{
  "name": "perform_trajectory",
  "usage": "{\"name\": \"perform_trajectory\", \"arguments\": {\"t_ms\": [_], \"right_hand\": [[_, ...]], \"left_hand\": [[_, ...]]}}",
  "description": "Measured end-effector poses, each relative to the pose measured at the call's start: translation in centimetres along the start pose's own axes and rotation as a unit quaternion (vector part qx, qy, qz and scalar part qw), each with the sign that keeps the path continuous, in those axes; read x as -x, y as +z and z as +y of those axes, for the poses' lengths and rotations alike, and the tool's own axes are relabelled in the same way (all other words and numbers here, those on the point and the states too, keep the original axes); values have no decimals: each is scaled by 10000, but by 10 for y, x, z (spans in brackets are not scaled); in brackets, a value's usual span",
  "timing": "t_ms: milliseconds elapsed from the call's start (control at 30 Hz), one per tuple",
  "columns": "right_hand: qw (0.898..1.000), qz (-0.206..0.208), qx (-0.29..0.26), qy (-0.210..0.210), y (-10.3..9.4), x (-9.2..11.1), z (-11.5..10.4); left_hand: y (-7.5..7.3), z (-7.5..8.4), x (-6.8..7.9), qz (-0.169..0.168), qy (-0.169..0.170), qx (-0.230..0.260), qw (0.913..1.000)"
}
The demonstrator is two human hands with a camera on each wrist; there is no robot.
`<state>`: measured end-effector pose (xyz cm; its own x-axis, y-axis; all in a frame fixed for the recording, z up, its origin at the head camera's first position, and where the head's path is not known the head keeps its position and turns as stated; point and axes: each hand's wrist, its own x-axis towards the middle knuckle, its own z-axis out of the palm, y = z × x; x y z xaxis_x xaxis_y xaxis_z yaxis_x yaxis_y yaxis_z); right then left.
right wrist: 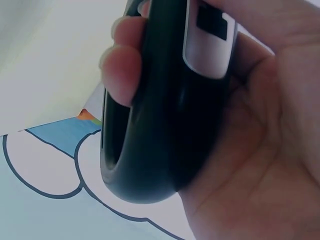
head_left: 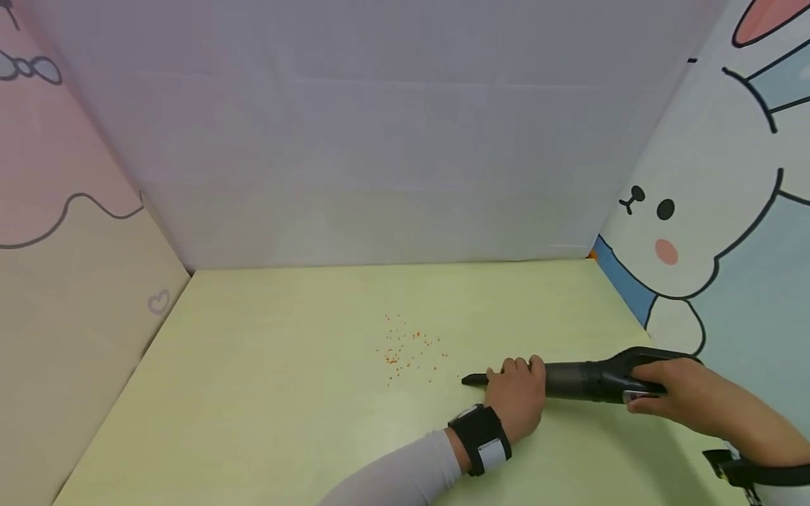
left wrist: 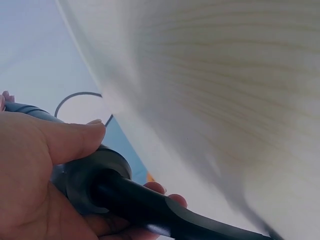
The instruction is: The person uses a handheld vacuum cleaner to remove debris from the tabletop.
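The step in hand appears to be bringing the black, tube-shaped handheld vacuum cleaner [head_left: 595, 383] to the loose scatter of small orange crumbs [head_left: 392, 360] on the pale yellow, flat worktop [head_left: 253, 414]. The vacuum lies level across the person's right side, its slim black tapered nozzle [head_left: 473, 379] pointing left, just short of the main scatter; 1 stray speck sits just beside the tip. Whether the tip touches the worktop, or the motor runs, I cannot tell.

The next move seems to call for sliding the nozzle left and slightly away from the person, tip low, so that it passes over the crumbs without pushing them about.

Both hands are on the vacuum. The left hand [head_left: 517, 398] wraps the front end behind the nozzle, thumb on 1 side and fingers on the other, its forearm rising from the lower edge toward the right. The right hand [head_left: 677, 390] has its fingers curled through the looped rear handle, closed round the grip, with the forearm reaching in from the right.
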<state>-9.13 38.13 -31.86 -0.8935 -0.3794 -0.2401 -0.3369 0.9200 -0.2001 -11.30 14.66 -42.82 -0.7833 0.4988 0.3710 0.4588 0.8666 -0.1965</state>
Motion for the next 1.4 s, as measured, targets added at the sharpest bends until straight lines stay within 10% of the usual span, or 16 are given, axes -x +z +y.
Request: {"name": "perform_trajectory", "arguments": {"t_ms": [1400], "right_hand": [[9993,354,-26,-114,4,-4,-8]], "left_hand": [[4,-2,-4,35,-312,-221,9993]]}}
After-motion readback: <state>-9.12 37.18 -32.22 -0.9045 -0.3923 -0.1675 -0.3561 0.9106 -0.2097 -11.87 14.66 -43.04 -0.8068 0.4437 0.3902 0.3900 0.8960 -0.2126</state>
